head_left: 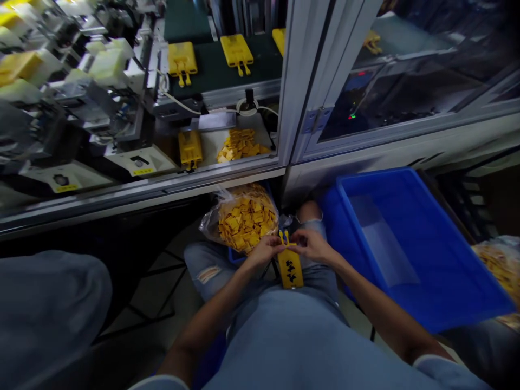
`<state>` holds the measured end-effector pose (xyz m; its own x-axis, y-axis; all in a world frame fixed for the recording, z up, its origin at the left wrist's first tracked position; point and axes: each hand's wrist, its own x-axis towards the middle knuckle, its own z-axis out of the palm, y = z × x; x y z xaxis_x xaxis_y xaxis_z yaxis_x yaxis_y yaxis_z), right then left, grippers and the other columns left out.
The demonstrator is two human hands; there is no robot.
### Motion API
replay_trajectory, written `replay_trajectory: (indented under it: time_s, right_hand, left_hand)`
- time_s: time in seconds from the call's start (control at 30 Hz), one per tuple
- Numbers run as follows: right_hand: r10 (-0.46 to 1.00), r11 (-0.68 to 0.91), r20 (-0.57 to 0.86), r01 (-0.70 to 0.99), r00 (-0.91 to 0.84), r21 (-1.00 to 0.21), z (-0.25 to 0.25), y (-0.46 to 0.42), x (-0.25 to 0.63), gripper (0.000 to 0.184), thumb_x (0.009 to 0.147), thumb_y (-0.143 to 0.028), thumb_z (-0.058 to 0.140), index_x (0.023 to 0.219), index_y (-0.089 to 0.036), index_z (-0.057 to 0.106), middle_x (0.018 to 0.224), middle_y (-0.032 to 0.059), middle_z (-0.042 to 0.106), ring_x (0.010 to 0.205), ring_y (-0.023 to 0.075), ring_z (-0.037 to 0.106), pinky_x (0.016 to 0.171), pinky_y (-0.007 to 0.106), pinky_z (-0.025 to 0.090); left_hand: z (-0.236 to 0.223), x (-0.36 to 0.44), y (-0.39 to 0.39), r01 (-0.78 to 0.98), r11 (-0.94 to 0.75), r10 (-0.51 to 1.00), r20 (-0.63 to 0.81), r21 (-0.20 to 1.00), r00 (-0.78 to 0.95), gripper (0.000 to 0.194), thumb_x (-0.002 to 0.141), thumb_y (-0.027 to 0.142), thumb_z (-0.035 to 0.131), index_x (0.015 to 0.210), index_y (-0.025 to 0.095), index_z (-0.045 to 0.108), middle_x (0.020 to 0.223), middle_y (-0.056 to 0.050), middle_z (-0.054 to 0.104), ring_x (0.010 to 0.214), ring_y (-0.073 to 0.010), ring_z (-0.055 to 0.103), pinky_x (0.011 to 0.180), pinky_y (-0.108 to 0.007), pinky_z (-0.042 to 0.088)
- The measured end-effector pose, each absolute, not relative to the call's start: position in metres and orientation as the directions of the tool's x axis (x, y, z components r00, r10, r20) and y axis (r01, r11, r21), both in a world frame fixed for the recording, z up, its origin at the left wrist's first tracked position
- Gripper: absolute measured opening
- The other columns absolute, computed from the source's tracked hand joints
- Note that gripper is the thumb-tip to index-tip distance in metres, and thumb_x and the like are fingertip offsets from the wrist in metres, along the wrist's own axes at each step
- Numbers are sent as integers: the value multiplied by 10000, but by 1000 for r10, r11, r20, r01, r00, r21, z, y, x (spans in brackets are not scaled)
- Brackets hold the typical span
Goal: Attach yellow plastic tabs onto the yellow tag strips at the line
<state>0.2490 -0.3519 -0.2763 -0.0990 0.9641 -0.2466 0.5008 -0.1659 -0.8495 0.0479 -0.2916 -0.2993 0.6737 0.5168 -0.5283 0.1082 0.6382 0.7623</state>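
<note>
Over my lap, both hands meet on a flat yellow plastic part with black marks and two prongs at its top. My left hand pinches its upper left side. My right hand pinches the upper right, fingers closed at the prongs. A clear bag of several small yellow pieces rests on my left knee, just beyond my left hand.
A blue plastic bin stands at my right, with another bag of yellow pieces beyond it. Ahead is a machine bench with a loose pile of yellow pieces, a yellow part, and more yellow parts on a dark belt.
</note>
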Motion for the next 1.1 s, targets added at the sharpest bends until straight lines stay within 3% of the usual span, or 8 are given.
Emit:
replay_trajectory:
  time_s: [0.13,0.3,0.43,0.67,0.77,0.87,1.0,1.1]
  right_hand:
    - [880,-240,-350,335,-321,-911,-280,-360,238,311,836,-433,609,697,-160,552,595,-53,410,559,91,351,509,204,254]
    - [890,-189,-290,294,-352,-937,-278,-361,223,291,788,-392,582,656,-180,434,613,-52,355,591,88,293,515,199,220]
    - [893,-203,-295,280,-341,-938,-286,-364,218,323,780,-417,593,641,-180,424,600,-47,369,592,91,295,516,202,226]
    - [908,-259,-292,144,-300,-955,-276,-361,215,434,811,-549,658,663,-160,533,582,-33,418,551,92,332,515,221,258]
    - [955,-257,-260,38,-141,-966,-253,-353,231,438,844,-581,645,750,-154,618,569,-23,456,511,97,366,495,227,285]
    - [978,-196,-192,36,85,-980,-233,-346,253,444,803,-597,692,733,-161,641,552,-12,468,505,109,395,483,231,300]
    - [970,-168,-152,74,191,-983,-226,-340,272,479,740,-638,721,652,-176,628,536,-9,460,497,109,394,471,224,309]
    - [977,-177,-157,131,147,-975,-222,-335,271,516,677,-690,728,621,-183,651,520,-1,469,488,124,420,462,231,346]
  left_hand:
    - [-287,38,-294,177,522,518,-475,834,711,216,617,223,778,796,130,700,749,-38,663,700,-156,577,671,-250,425]
    - [-271,32,-304,236,394,564,-437,888,701,138,645,139,655,781,133,676,757,-21,655,725,-164,575,702,-257,430]
    - [-265,30,-311,285,344,589,-442,894,676,161,689,157,632,837,115,679,762,-15,648,724,-156,567,694,-245,437]
    - [-210,7,-296,555,-30,523,-460,831,717,133,677,220,748,746,120,694,596,46,542,553,-92,450,500,-198,312]
    - [-160,-14,-268,496,-139,671,-287,857,684,204,741,281,727,876,128,721,693,20,639,614,-110,529,560,-194,390]
    - [-118,-40,-222,431,-348,836,68,833,544,234,779,287,706,963,143,705,858,-26,701,747,-145,605,682,-222,463]
    - [-105,-75,-133,460,-698,714,488,549,502,230,800,125,597,1022,145,652,1116,-112,658,1022,-211,604,906,-316,476]
    - [-115,-95,-68,627,-708,698,458,326,550,353,746,2,502,1054,137,607,1217,-147,586,1192,-237,520,1027,-361,430]
